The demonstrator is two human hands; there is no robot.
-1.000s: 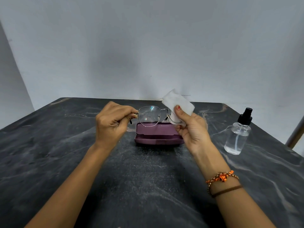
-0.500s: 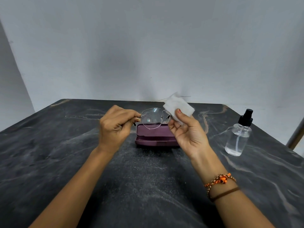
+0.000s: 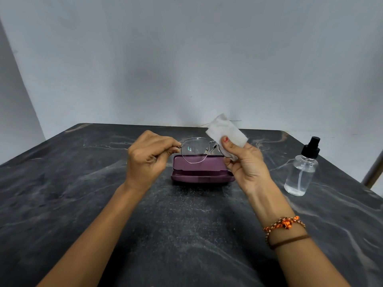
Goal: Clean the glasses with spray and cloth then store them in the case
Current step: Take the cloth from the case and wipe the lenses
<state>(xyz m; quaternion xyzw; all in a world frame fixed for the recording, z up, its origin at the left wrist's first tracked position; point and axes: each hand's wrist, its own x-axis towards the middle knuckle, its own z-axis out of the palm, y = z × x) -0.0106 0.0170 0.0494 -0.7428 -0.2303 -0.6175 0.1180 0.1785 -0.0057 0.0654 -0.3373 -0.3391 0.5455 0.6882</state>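
Thin metal-framed glasses are held up above the open purple case. My left hand pinches the frame's left corner at the hinge. My right hand holds a folded white cloth wrapped over the right lens, thumb pressing on its front; that lens is hidden by the cloth. The left lens is bare and shows a faint reflection. A clear spray bottle with a black nozzle stands on the table to the right, apart from both hands.
The dark marble table reaches back to a pale wall. Its right edge runs close behind the bottle, where a slanted metal leg shows. The case stands with its lid raised, directly under the glasses.
Both hands have lifted the glasses slightly and shifted a little right. My right thumb has moved up on the cloth over the right lens. Case and bottle have stayed put.
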